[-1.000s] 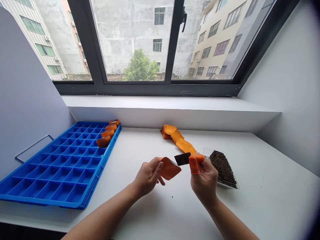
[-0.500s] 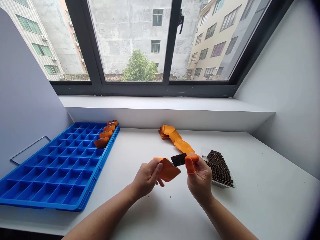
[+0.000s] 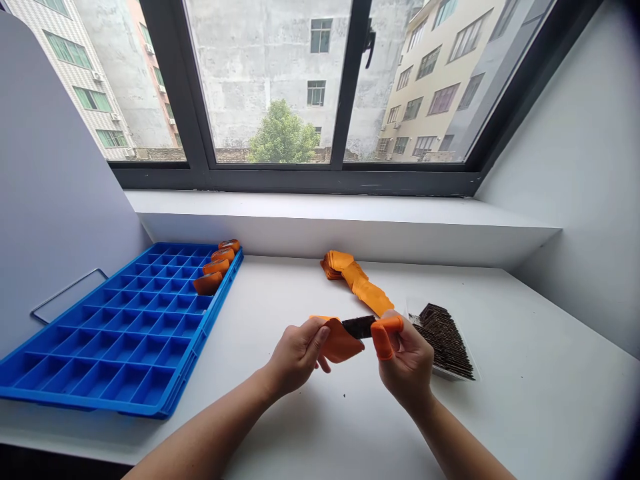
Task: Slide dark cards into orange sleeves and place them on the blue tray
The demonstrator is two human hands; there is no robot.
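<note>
My left hand (image 3: pixel 296 357) is closed on a small orange pouch (image 3: pixel 342 343), its mouth facing right. My right hand (image 3: pixel 407 363) wears orange finger cots on thumb and index finger and pinches a thin dark brown strip (image 3: pixel 359 327). The strip's left end lies at the pouch's mouth; I cannot tell how far inside it reaches. Right of that hand stands a clear plastic tray (image 3: pixel 477 377) filled with a row of similar dark strips (image 3: pixel 447 341). Beyond my hands, a fanned stack of flat orange pouches (image 3: pixel 367 293) lies on the table.
On the left sits a blue compartment tray (image 3: pixel 165 400) with several orange pouches (image 3: pixel 209 283) standing along its right column. A wire handle (image 3: pixel 67 293) shows beside it. The white table (image 3: pixel 280 287) ends at a window ledge (image 3: pixel 325 208), with a wall at the right.
The dark strip has come closer to the pouch, its left end now at the opening, and tilts less. My left hand keeps its hold. The whole view has shifted slightly.
</note>
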